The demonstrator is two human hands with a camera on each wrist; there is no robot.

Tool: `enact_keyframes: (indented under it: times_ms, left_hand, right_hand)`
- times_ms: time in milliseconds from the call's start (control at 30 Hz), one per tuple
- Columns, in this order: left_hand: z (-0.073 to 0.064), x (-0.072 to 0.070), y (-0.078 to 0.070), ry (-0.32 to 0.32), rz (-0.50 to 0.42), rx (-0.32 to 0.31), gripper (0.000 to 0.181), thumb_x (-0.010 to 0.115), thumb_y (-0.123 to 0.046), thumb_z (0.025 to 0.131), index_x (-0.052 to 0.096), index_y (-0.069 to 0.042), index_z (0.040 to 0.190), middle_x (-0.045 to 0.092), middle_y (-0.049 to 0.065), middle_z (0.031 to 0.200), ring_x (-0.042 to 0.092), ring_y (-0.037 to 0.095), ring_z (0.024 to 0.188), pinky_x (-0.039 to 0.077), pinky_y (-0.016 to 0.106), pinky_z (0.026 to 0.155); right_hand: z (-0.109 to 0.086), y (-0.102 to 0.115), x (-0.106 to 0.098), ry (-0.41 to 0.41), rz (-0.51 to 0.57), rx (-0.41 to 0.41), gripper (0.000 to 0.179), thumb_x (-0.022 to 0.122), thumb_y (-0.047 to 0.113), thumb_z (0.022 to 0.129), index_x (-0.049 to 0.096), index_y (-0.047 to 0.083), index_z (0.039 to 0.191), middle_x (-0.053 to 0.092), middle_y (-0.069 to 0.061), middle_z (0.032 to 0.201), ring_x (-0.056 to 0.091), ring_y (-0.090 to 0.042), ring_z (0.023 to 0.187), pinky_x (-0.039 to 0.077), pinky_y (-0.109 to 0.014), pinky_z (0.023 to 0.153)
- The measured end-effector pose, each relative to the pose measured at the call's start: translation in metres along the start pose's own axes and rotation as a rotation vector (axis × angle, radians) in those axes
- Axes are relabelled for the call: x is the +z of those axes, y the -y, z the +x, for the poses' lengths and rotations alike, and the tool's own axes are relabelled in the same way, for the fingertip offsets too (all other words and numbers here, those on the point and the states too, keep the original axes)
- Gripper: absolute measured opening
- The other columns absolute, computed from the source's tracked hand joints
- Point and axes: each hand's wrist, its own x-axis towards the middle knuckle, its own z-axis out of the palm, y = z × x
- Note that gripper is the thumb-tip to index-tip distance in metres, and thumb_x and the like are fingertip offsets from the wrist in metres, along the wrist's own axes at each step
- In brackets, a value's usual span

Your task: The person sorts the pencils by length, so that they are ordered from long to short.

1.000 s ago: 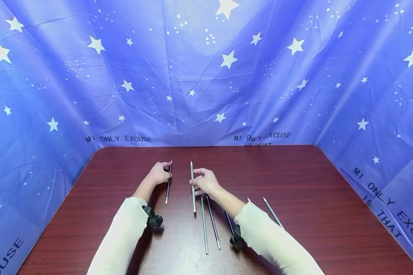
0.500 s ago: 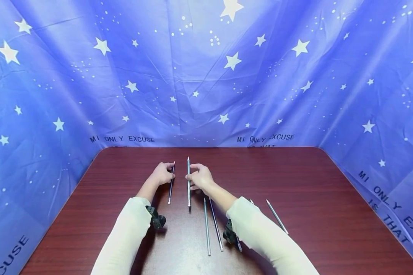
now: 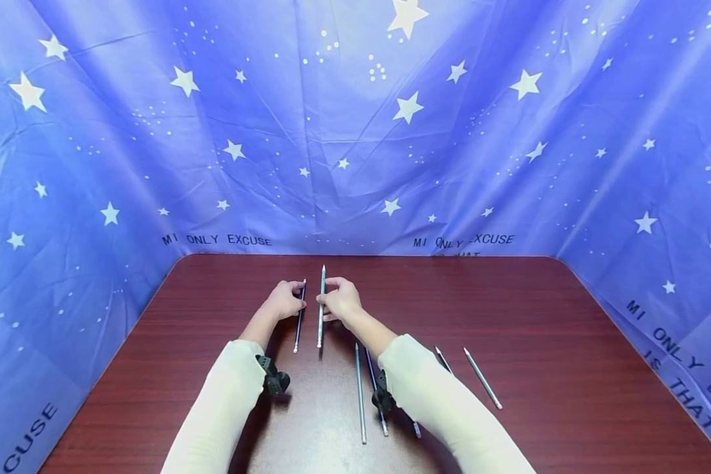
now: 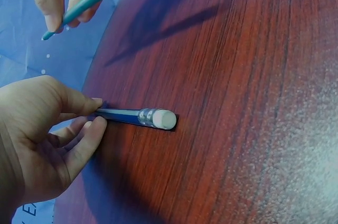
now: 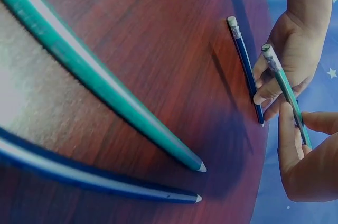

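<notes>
I see my left hand [image 3: 284, 303] pinching a blue pencil [image 3: 299, 317] between thumb and fingers; in the left wrist view the pencil [image 4: 132, 117] lies flat on the table [image 3: 509, 316], its eraser end sticking out past the fingertips [image 4: 97, 124] toward me. My right hand [image 3: 340, 299] is just beside the left, holding a teal pencil [image 3: 320, 306] with its fingers curled round it. In the right wrist view the teal pencil [image 5: 285, 92] is held off the wood, eraser end toward me, point end hidden behind the fingers [image 5: 288, 139]. The two held pencils run nearly parallel, close together but apart, both pointing away from me.

Behind my right hand, close to that forearm, two more pencils lie on the table: a second teal one [image 3: 360, 392] and a second blue one [image 3: 376, 395], partly under the sleeve [image 3: 426, 395]. The right wrist view shows their sharpened tips [image 5: 200, 167] close together, aimed toward the hands. Further out to the right of that arm lies a grey pencil [image 3: 482, 378], with another short stretch of pencil [image 3: 442, 359] showing between it and the sleeve. A starry blue cloth [image 3: 355, 131] hangs beyond both hands.
</notes>
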Motion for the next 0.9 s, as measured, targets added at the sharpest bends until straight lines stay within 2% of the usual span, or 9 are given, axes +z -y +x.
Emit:
enact_keyframes:
  times_ms: [167,400,567,700,900]
  left_hand:
    - [0.000,-0.001,-0.003,-0.001,0.011,-0.011,0.054,0.060,0.002,0.080,0.046,0.006,0.133,0.055,0.027,0.119,0.060,0.019,0.074,0.056,0.024,0.059]
    - [-0.001,0.000,-0.004,0.004,-0.006,0.001,0.055,0.059,0.005,0.079,0.045,0.009,0.132,0.055,0.030,0.119,0.061,0.023,0.080,0.059,0.027,0.063]
    - [0.000,0.001,-0.002,0.002,-0.023,0.014,0.055,0.059,0.006,0.078,0.045,0.010,0.132,0.055,0.031,0.118,0.061,0.024,0.080,0.060,0.029,0.064]
    - [-0.001,0.001,-0.003,-0.002,-0.027,0.008,0.056,0.060,0.005,0.078,0.046,0.009,0.132,0.055,0.030,0.118,0.061,0.024,0.080,0.059,0.029,0.064]
    - [0.000,0.001,-0.002,0.004,-0.025,0.006,0.055,0.060,0.005,0.079,0.046,0.008,0.132,0.055,0.029,0.118,0.061,0.024,0.080,0.059,0.028,0.063]
  right_hand:
    - [0.004,-0.001,0.002,-0.020,0.006,0.006,0.046,0.066,-0.001,0.081,0.054,0.005,0.125,0.062,-0.007,0.080,0.056,-0.011,0.050,0.060,-0.044,0.068]
    - [0.009,-0.006,0.009,-0.063,0.008,0.024,0.045,0.066,-0.002,0.080,0.055,0.005,0.123,0.060,-0.007,0.075,0.054,-0.010,0.047,0.060,-0.037,0.059]
    - [0.015,-0.011,0.016,-0.098,0.002,0.069,0.044,0.067,-0.003,0.080,0.057,0.007,0.121,0.059,-0.007,0.069,0.054,-0.011,0.046,0.060,-0.034,0.054]
    - [0.017,-0.015,0.019,-0.115,0.000,0.078,0.044,0.067,-0.003,0.079,0.057,0.007,0.120,0.060,-0.009,0.071,0.053,-0.010,0.045,0.058,-0.030,0.049]
    - [0.018,-0.016,0.023,-0.121,-0.003,0.086,0.045,0.067,-0.003,0.079,0.056,0.006,0.121,0.063,-0.011,0.077,0.054,-0.010,0.045,0.059,-0.031,0.049]
